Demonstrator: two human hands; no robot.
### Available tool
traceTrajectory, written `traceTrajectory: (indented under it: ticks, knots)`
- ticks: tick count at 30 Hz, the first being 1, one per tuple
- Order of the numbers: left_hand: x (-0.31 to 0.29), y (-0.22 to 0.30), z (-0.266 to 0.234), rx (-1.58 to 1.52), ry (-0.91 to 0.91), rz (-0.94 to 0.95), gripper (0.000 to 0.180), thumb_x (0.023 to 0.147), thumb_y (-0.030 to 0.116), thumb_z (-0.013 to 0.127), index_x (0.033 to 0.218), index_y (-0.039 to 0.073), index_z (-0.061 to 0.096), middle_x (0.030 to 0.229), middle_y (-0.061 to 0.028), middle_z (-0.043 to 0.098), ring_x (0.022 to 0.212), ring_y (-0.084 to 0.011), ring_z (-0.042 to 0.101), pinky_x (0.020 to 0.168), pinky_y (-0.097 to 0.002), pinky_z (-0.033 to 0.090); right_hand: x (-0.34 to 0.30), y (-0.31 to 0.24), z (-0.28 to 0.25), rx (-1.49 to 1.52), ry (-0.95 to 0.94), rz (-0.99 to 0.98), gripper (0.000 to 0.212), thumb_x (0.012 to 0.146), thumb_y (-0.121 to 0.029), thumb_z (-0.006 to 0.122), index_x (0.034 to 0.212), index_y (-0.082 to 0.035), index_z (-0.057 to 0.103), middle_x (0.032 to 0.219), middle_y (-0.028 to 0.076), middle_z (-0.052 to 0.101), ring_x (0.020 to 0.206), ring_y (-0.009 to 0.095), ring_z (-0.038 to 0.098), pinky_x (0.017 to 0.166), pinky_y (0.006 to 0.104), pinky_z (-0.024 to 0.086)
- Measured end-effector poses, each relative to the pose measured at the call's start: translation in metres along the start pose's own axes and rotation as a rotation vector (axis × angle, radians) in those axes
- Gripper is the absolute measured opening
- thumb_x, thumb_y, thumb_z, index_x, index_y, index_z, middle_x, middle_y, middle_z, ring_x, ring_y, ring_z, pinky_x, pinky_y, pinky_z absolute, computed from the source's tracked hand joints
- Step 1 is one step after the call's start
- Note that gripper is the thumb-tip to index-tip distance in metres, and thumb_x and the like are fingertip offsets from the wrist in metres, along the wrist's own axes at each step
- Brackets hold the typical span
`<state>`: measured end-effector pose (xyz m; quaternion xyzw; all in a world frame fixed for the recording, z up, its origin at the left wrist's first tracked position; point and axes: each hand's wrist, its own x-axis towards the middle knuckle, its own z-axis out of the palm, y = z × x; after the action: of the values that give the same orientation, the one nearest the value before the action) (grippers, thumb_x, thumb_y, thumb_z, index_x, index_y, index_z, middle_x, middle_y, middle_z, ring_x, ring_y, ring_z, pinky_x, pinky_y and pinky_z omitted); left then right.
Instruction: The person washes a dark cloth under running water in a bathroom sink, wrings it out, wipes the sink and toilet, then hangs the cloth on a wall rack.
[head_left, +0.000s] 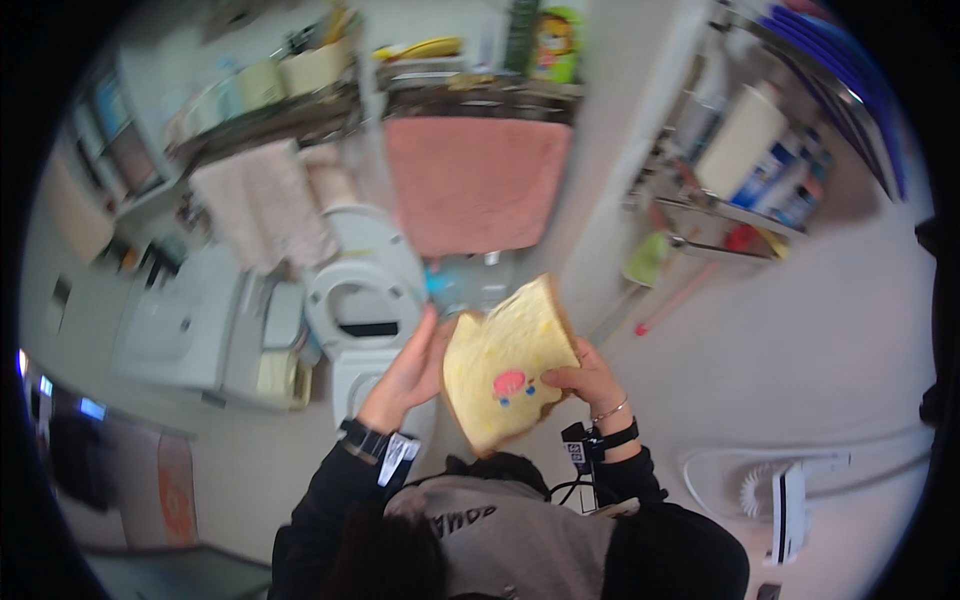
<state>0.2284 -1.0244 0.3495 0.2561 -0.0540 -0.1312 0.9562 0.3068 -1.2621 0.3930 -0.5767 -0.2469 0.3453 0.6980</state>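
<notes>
In front of my body is a soft-looking yellow pad (pixel 490 345), shaped like a slice of toast. It has a brown edge and a small pink and blue decoration on its face. My right hand (pixel 592 380) grips its right side, thumb pressed on the face near the decoration and the other fingers behind it. At the opposite edge, my left hand (pixel 412 365) supports the pad with the thumb pointing up, the other fingers partly hidden behind it. The pad is tilted and slightly bent, its top edge wavy.
A white toilet (pixel 360 290) with its lid up stands ahead to the left, beside a washbasin (pixel 180 320). A pink towel (pixel 478 185) hangs below a shelf. Bottles crowd a rack (pixel 740 215) at right. A white shower head (pixel 790 510) with its hose is at lower right.
</notes>
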Motion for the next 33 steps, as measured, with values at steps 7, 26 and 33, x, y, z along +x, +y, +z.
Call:
traceTrajectory:
  ticks: [7, 26, 33]
  knots:
    - [-0.052, 0.030, 0.011, 0.037, 0.433, 0.552, 0.039, 0.088, 0.008, 0.056, 0.125, 0.003, 0.045, 0.119, -0.0120, 0.055, 0.109, -0.0213, 0.055, 0.094, -0.0338, 0.045, 0.059, 0.011, 0.041, 0.074, -0.235, -0.001, 0.049, 0.081, -0.005, 0.064, 0.127, -0.002, 0.045, 0.117, 0.004, 0.055, 0.105, 0.011, 0.052, 0.090, 0.0257, 0.043]
    - [-0.094, 0.040, 0.003, -0.351, 0.046, 0.670, 0.068, 0.088, 0.057, 0.039, 0.137, 0.009, 0.033, 0.142, -0.0135, 0.033, 0.130, -0.0335, 0.032, 0.106, -0.0505, 0.028, 0.076, -0.036, 0.128, -1.081, -0.739, -0.723, 0.029, 0.078, -0.005, 0.062, 0.105, -0.013, 0.066, 0.125, 0.008, 0.053, 0.123, 0.029, 0.042, 0.105, 0.0398, 0.030]
    - [-0.121, 0.044, 0.027, -0.400, 0.007, 0.739, 0.068, 0.088, 0.056, 0.040, 0.138, 0.011, 0.032, 0.142, -0.0126, 0.033, 0.131, -0.0329, 0.031, 0.106, -0.0504, 0.028, 0.101, -0.026, 0.115, -1.046, -0.106, -0.865, 0.056, 0.068, -0.004, 0.067, 0.122, -0.012, 0.053, 0.140, 0.013, 0.034, 0.131, 0.035, 0.029, 0.106, 0.0436, 0.028]
